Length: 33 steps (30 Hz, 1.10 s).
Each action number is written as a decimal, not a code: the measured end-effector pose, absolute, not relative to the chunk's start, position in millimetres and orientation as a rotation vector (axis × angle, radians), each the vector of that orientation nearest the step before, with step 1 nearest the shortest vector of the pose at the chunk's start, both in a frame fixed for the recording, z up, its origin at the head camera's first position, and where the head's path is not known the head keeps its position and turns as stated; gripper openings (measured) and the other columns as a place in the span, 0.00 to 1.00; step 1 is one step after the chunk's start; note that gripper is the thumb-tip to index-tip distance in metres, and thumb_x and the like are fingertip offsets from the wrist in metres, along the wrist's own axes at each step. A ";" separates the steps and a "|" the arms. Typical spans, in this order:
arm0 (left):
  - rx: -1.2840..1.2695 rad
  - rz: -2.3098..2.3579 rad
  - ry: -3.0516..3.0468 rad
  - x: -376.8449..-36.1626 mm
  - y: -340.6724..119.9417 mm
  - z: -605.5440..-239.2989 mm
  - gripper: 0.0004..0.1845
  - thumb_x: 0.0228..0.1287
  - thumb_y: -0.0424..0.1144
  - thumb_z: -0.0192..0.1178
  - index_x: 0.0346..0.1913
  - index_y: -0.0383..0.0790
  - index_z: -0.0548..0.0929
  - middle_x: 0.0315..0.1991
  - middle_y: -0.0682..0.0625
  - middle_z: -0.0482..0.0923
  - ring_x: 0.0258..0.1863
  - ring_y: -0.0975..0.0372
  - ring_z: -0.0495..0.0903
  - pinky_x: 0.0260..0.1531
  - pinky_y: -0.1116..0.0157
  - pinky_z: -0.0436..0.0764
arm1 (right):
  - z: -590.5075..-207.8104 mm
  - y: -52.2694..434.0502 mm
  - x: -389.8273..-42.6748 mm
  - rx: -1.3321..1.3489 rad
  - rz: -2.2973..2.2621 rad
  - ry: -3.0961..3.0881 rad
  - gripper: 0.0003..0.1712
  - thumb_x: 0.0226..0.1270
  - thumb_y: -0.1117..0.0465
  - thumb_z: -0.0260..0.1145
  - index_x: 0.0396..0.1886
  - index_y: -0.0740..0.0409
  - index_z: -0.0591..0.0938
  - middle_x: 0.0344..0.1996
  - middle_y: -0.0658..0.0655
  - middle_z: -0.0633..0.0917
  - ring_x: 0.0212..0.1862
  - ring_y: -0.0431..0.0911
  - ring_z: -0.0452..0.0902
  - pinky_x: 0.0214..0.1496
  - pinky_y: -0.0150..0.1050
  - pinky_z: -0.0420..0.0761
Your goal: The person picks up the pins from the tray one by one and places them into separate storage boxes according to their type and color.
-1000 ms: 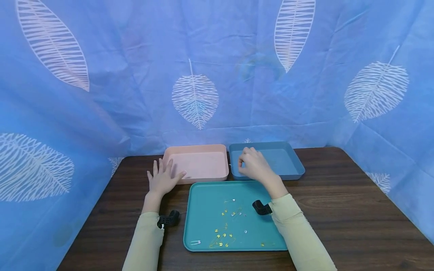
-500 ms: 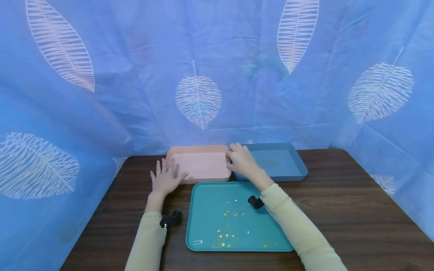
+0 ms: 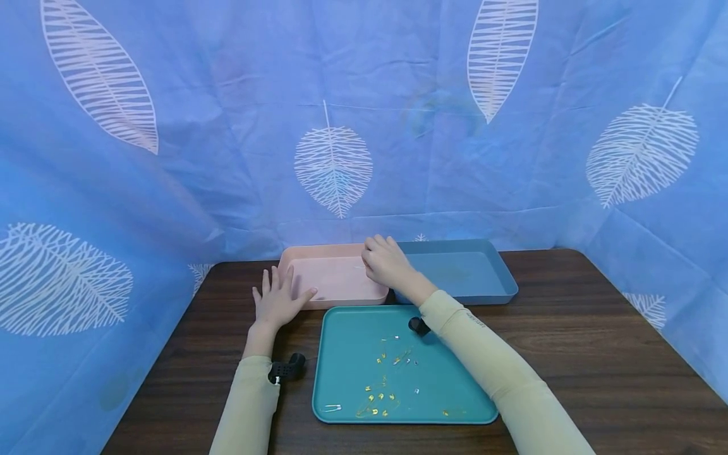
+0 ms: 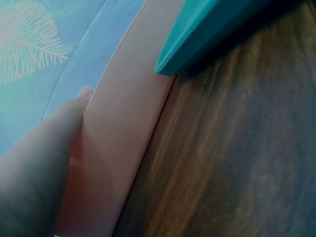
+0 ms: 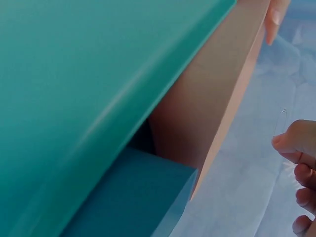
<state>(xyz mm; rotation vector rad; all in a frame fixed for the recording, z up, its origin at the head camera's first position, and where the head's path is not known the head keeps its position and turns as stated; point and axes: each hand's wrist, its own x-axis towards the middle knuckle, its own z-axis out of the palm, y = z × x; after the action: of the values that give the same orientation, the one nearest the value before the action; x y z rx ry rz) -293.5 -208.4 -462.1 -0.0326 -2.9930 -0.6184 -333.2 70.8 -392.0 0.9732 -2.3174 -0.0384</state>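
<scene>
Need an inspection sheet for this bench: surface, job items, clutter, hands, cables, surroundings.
Surface: dark wood-grain table.
Job items: gold and silver safety pins scattered on the teal tray; pink tray and blue tray side by side behind it.
Clutter: nothing seen.
Hands: left hand spread at the pink tray's left end; right hand pinching one pin over its right end. Black wrist cameras on both.
Cables: none clearly made out.
Surroundings: blue cloth with white leaf prints.
</scene>
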 end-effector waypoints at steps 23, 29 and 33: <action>-0.030 -0.620 -2.981 -293.0 -207.1 -462.2 0.53 0.59 0.75 0.47 0.79 0.49 0.45 0.79 0.36 0.32 0.77 0.39 0.28 0.68 0.30 0.37 | -403.3 45.2 -389.2 0.913 -0.202 -2.619 0.08 0.66 0.64 0.62 0.27 0.54 0.84 0.36 0.53 0.75 0.35 0.47 0.56 0.38 0.39 0.52; -0.026 -0.609 -2.988 -293.8 -207.7 -462.5 0.53 0.60 0.75 0.47 0.79 0.49 0.44 0.79 0.36 0.31 0.77 0.40 0.28 0.68 0.30 0.37 | -404.7 40.8 -395.3 0.874 -0.207 -2.690 0.05 0.65 0.62 0.64 0.33 0.54 0.86 0.39 0.53 0.77 0.39 0.48 0.62 0.41 0.39 0.57; -0.025 -0.614 -2.986 -293.6 -207.2 -462.5 0.53 0.60 0.75 0.47 0.79 0.49 0.44 0.79 0.36 0.31 0.77 0.40 0.28 0.68 0.31 0.37 | -406.7 39.5 -399.1 0.844 -0.188 -2.728 0.05 0.65 0.62 0.65 0.36 0.55 0.86 0.45 0.54 0.79 0.44 0.49 0.66 0.45 0.41 0.63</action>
<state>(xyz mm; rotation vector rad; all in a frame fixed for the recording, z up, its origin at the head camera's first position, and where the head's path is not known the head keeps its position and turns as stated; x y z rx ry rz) -293.6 -207.2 -462.5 -0.0255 -2.9864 -0.6141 -399.1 39.5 -406.7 0.8435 -2.7283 -0.1875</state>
